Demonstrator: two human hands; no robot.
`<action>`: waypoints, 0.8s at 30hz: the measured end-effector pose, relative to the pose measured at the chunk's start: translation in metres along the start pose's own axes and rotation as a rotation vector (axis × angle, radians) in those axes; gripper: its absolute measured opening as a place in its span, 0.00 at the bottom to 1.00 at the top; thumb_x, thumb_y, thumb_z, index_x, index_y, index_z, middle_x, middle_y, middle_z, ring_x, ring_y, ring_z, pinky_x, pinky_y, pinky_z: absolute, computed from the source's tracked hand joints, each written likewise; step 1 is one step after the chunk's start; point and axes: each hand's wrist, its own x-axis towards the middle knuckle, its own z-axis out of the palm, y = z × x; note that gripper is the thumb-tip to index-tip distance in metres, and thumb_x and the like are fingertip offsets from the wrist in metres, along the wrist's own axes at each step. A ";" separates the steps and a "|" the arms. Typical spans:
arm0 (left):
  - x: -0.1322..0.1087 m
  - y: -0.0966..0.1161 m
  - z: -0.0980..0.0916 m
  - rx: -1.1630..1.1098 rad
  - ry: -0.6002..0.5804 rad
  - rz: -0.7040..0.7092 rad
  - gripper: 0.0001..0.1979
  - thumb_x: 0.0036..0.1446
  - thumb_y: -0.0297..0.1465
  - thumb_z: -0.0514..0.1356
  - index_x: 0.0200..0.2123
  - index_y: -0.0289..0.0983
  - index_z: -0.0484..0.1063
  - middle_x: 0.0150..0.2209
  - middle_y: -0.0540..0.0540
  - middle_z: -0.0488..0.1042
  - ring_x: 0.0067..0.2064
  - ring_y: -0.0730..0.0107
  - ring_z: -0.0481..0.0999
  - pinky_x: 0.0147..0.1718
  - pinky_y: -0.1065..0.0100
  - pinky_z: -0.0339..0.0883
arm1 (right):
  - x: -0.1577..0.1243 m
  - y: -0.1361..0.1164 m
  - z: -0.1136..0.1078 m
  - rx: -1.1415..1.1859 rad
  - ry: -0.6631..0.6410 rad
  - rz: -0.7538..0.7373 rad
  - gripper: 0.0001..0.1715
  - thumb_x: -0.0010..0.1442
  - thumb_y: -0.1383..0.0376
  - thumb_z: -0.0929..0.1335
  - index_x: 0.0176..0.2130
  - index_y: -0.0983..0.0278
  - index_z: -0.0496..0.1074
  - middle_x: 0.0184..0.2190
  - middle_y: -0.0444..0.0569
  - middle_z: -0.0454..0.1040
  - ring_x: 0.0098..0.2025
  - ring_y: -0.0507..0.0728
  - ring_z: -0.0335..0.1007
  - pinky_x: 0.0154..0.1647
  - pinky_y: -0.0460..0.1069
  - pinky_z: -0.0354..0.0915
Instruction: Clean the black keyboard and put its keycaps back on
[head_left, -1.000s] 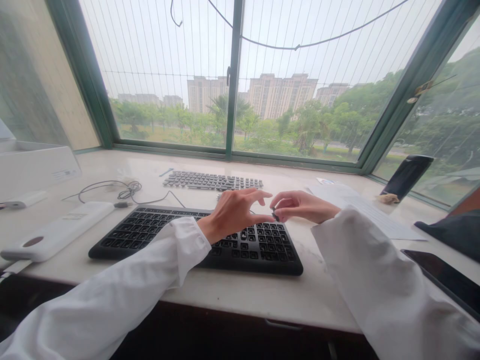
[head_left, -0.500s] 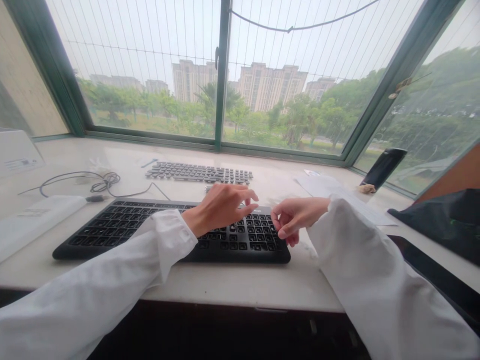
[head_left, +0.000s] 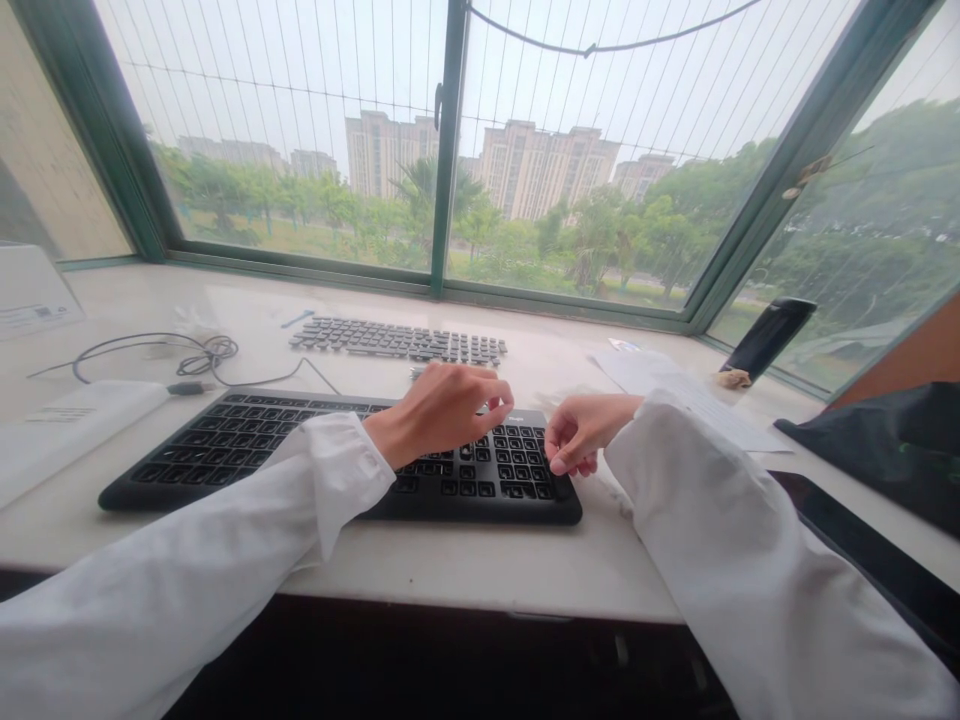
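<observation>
A black keyboard [head_left: 322, 480] lies on the white counter, its key positions showing as open sockets without caps. Over its right half is my left hand [head_left: 450, 405], thumb and forefinger bent close together; anything between them is too small to make out. My right hand [head_left: 581, 435] is at the keyboard's right edge by the number pad, fingers curled and thumb pressed in. What it grips, if anything, is hidden. Behind the keyboard, loose keycaps [head_left: 397, 340] sit in rows laid out like a keyboard.
A cable [head_left: 214, 360] is coiled at the left by a white box [head_left: 82, 430]. Paper sheets [head_left: 690, 400] lie on the right, near a dark upright object [head_left: 772, 335]. A black tablet-like slab [head_left: 862, 550] and dark cloth [head_left: 885, 430] are farther right. The window [head_left: 442, 285] bounds the back.
My left hand's fingers have drawn closer to its thumb. My right hand has shifted slightly left and up along the keyboard's edge. The view has tilted a little.
</observation>
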 end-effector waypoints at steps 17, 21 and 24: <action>-0.001 0.000 -0.001 -0.015 -0.019 0.001 0.10 0.61 0.33 0.55 0.35 0.43 0.77 0.34 0.52 0.79 0.31 0.72 0.76 0.27 0.69 0.56 | 0.001 0.002 0.001 -0.004 0.035 0.052 0.28 0.38 0.47 0.78 0.30 0.67 0.76 0.23 0.42 0.74 0.26 0.48 0.71 0.31 0.44 0.69; -0.001 0.000 -0.002 -0.012 -0.034 -0.003 0.10 0.61 0.34 0.55 0.35 0.43 0.77 0.34 0.53 0.79 0.31 0.71 0.76 0.27 0.69 0.57 | -0.002 0.000 0.004 -0.012 0.049 0.048 0.31 0.37 0.45 0.77 0.31 0.67 0.75 0.24 0.43 0.75 0.27 0.50 0.73 0.32 0.45 0.71; -0.001 0.000 -0.002 -0.013 -0.039 -0.003 0.10 0.61 0.34 0.55 0.36 0.43 0.77 0.34 0.53 0.79 0.32 0.71 0.76 0.28 0.69 0.57 | -0.004 -0.002 0.006 -0.039 0.057 0.026 0.32 0.38 0.44 0.77 0.32 0.67 0.76 0.25 0.44 0.75 0.28 0.51 0.73 0.33 0.46 0.71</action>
